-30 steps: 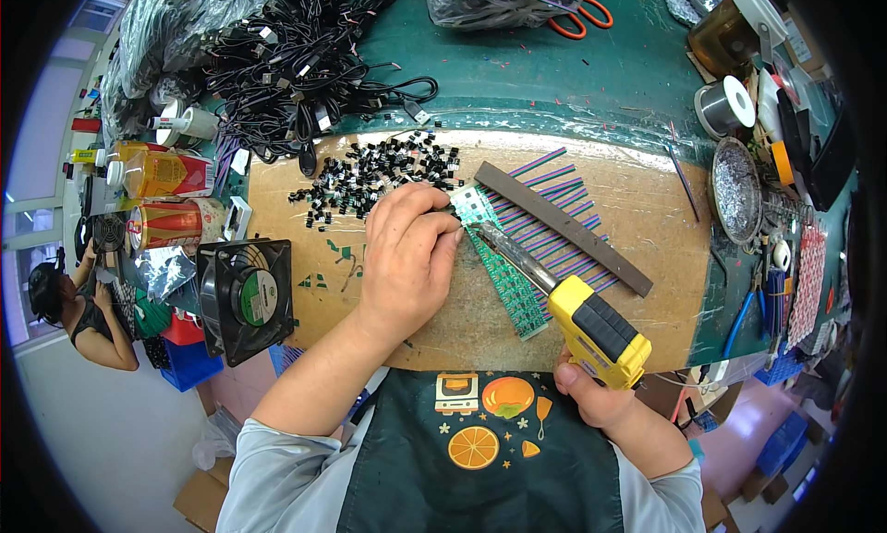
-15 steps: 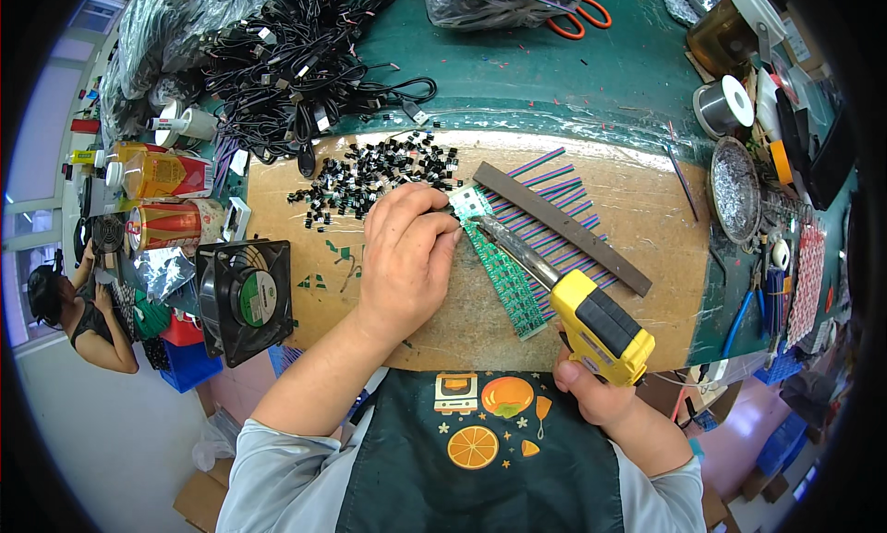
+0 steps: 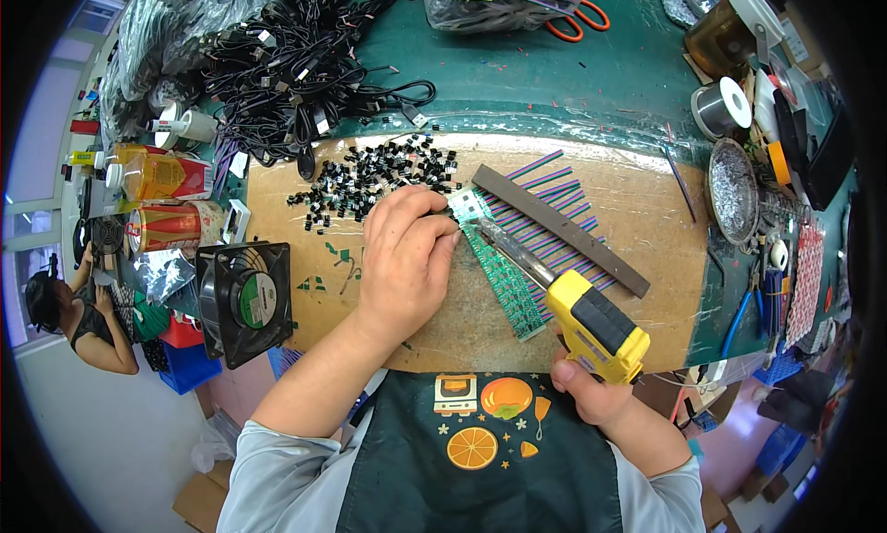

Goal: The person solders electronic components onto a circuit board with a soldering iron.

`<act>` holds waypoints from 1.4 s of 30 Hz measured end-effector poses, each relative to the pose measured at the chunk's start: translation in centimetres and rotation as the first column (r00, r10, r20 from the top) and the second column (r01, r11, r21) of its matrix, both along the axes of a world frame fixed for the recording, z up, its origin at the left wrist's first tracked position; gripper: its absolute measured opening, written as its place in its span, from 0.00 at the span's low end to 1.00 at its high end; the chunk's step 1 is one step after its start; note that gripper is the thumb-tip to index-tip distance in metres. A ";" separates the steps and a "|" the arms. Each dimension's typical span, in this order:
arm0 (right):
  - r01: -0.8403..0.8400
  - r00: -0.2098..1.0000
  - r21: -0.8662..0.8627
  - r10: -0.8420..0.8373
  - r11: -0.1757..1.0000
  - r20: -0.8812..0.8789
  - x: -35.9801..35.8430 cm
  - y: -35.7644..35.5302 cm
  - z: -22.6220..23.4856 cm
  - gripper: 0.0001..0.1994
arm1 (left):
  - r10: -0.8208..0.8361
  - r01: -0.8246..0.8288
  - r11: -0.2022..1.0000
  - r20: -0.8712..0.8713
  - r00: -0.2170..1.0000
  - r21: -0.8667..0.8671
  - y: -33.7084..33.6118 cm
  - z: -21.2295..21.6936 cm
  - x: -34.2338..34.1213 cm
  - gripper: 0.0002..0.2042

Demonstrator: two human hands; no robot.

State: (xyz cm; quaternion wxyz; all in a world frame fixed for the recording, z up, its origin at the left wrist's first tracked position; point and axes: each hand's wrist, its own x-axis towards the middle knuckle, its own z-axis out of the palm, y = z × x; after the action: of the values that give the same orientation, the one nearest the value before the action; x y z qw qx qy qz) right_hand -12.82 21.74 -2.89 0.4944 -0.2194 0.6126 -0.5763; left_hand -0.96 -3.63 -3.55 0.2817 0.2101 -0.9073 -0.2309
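Note:
A strip of green circuit boards (image 3: 504, 282) lies slantwise on the brown work board, its whitish upper end beside my left fingertips. My left hand (image 3: 407, 256) rests there with curled fingers pinched together; whatever they hold is hidden. My right hand (image 3: 593, 394) is closed round the handle of a yellow and black gun-shaped soldering iron (image 3: 599, 328). Its metal tip points up and left, at the strip's upper end. Striped ribbon wires (image 3: 575, 193) fan out to the right of the strip, under a dark flat bar (image 3: 564, 230).
Small black connectors (image 3: 370, 177) are heaped beyond my left hand, with a pile of black cables (image 3: 286, 80) behind. A black fan (image 3: 244, 300) stands left. To the right are a solder spool (image 3: 722, 108), a round metal dish (image 3: 735, 191) and blue-handled pliers (image 3: 739, 319). Another person (image 3: 88, 316) sits far left.
The soldering iron and my right hand have shifted very slightly to the left and down. My left hand and the circuit board strip look unmoved.

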 end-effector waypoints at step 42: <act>0.406 0.908 -0.220 -0.419 0.887 -0.014 -3.1 1.2 0.8 0.31 | 0.113 -0.120 0.993 0.318 0.941 0.000 -0.5 3.0 4.7 0.06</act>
State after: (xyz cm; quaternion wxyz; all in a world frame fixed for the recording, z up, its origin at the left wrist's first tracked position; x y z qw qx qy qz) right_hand -15.91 22.97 -2.09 0.3154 -0.1533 0.5952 -0.7230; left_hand 3.73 -4.16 -0.54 0.1431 0.3005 -0.9244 -0.1860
